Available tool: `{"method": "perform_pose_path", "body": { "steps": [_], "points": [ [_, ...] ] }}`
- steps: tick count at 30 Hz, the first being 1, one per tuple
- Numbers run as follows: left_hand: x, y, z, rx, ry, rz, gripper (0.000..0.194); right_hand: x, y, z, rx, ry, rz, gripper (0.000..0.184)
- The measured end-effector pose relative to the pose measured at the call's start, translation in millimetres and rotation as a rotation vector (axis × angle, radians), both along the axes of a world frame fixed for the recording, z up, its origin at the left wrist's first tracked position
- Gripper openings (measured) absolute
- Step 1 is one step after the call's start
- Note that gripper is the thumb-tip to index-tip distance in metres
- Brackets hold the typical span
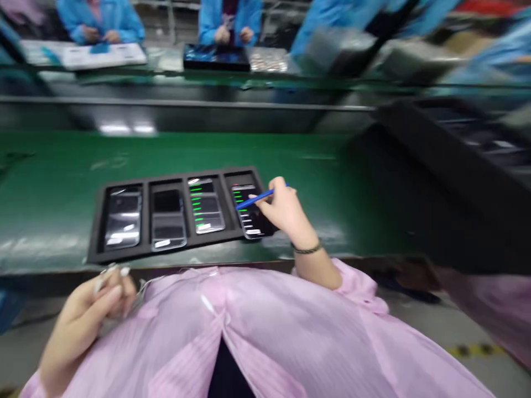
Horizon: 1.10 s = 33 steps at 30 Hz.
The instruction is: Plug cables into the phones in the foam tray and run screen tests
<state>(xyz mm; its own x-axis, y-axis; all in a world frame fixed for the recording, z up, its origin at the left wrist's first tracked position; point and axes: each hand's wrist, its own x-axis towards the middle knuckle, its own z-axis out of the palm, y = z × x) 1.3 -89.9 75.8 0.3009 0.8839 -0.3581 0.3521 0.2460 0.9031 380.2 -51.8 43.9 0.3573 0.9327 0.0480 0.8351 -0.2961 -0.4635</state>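
Stylus [256,199] pinched in right hand [286,213], tip on rightmost phone [251,218] in black tray [96,232] — light, stiff, slippery; best held mid-barrel. Left hand [93,309] curled near lap — contents unclear.

In front of you runs a green bench [62,182], a long belt-like surface reaching from left to right. A black tray [96,232] lies directly on it, near your edge, turned slightly askew. Its four compartments stand side by side, each holding one phone [123,218] lying flat; the two on the right show lit screens with green bars. To the right a dark, blurred stack [435,182] rests on the bench.
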Motion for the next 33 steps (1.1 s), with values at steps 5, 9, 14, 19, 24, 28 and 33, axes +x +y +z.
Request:
{"method": "perform_pose_path", "body": {
  "steps": [5, 9, 14, 19, 24, 28, 33],
  "points": [
    [17.2, 1.4, -15.1, 0.011, -0.099, 0.029, 0.062, -31.8, 13.9, -22.0, 0.08, 0.056, 0.279, 0.049],
    [21.7, 1.2, -27.7, -0.044, -0.142, 0.051, 0.057, -55.0, 18.4, -34.2, -0.015, -0.105, 0.285, 0.054],
    [26.6, 2.7, -46.5, -0.028, -0.125, 0.06, 0.053, -67.3, 29.9, -38.5, -0.03, -0.257, 0.303, 0.062],
    [32.7, 15.2, -63.1, -0.048, -0.145, 0.044, 0.057, -67.0, 48.4, -35.0, -0.114, -0.251, 0.33, 0.064],
    [33.6, 23.1, -73.2, -0.078, -0.181, 0.047, 0.064, -62.6, 64.2, -31.7, -0.216, -0.23, 0.329, 0.062],
    [34.8, 20.8, -81.3, -0.034, -0.193, 0.053, 0.064, -60.8, 68.8, -32.1, -0.188, -0.207, 0.335, 0.05],
    [37.8, 15.5, -91.4, 0.12, -0.12, 0.097, 0.058, -65.6, 71.5, -33.4, -0.24, -0.231, 0.29, 0.06]
  ]
}}
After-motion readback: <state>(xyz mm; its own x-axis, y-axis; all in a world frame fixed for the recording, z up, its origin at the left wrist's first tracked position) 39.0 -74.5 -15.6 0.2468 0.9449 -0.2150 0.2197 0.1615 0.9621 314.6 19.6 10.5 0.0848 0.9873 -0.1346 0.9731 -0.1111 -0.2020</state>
